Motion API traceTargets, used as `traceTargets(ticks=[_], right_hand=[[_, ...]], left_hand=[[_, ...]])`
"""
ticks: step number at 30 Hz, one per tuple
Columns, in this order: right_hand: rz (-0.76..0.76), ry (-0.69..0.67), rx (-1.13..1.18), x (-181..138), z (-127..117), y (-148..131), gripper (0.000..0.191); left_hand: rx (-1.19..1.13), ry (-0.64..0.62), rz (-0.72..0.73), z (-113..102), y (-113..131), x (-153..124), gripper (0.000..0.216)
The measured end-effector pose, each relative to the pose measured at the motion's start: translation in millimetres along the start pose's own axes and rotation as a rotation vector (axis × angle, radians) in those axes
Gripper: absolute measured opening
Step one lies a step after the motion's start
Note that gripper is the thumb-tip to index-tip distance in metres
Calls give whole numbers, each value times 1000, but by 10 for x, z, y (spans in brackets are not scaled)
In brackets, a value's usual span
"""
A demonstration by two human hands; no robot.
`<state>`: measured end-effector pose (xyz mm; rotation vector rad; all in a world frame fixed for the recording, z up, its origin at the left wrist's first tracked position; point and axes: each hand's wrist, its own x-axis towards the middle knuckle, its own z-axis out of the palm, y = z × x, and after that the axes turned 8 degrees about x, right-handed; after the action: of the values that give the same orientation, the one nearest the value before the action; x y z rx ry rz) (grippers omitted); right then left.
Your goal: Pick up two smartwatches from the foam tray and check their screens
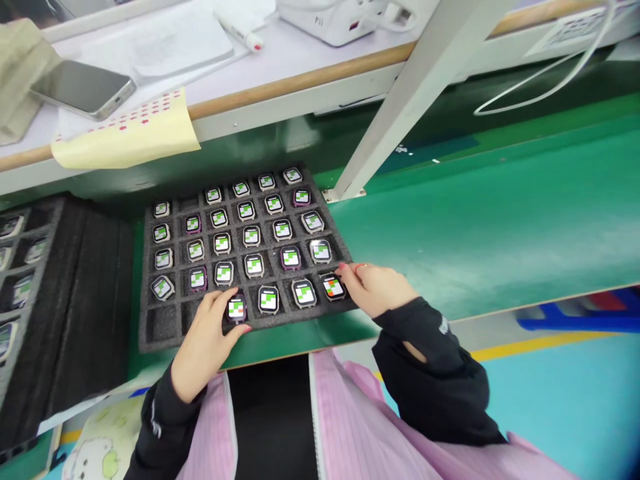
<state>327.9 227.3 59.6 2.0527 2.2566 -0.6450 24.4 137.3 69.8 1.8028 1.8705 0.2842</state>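
The left hand (207,337) rests at the near edge of the black foam tray (150,333), its grip closed on a purple-edged watch module (236,309) between thumb and fingertips, at or just above a pocket in the front row. Whether the module is fully seated cannot be determined from this view. The right hand (376,288) lies at the tray's near right corner, fingers together and curled against the foam edge, touching or just beside the module with the red and orange screen (333,287); it does not enclose that module, so this grip holds nothing visible. The two hands are well apart, with two lit front-row modules (286,296) between them. The held module lies directly ahead of the left palm, its screen facing up and its square face roughly aligned with the tray grid. To its left the front row shows two empty pockets (173,321). The left hand is clearly the nearer one to those pockets; the right hand is nearer to the right column. The tray sits on the green counter (475,220), tilted slightly anticlockwise relative to the counter's near edge. A second dark tray (30,280) with more modules stands to the left. Above, a shelf (300,73) carries a phone (83,87) and a yellow sticker sheet (125,133).
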Motion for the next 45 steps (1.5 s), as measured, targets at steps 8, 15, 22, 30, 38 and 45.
traceTargets(ticks=[8, 15, 22, 30, 38, 45], right_hand=[[-50, 12, 57, 30, 93, 75, 32], [0, -104, 242, 9, 180, 91, 26], [16, -84, 486, 60, 186, 117, 19], [65, -144, 1170, 126, 126, -20, 38], [-282, -307, 1688, 392, -600, -809, 38], [-704, -215, 1729, 458, -902, -1432, 63]], left_hand=[[-184, -138, -149, -34, 47, 30, 61], [-402, -178, -189, -80, -11, 79, 55], [-852, -179, -221, -137, -200, 60, 72], [-1006, -159, -94, -350, -124, 163, 57], [-965, -51, 293, -957, 563, 480, 44], [-959, 374, 409, -1129, 836, 568, 37]])
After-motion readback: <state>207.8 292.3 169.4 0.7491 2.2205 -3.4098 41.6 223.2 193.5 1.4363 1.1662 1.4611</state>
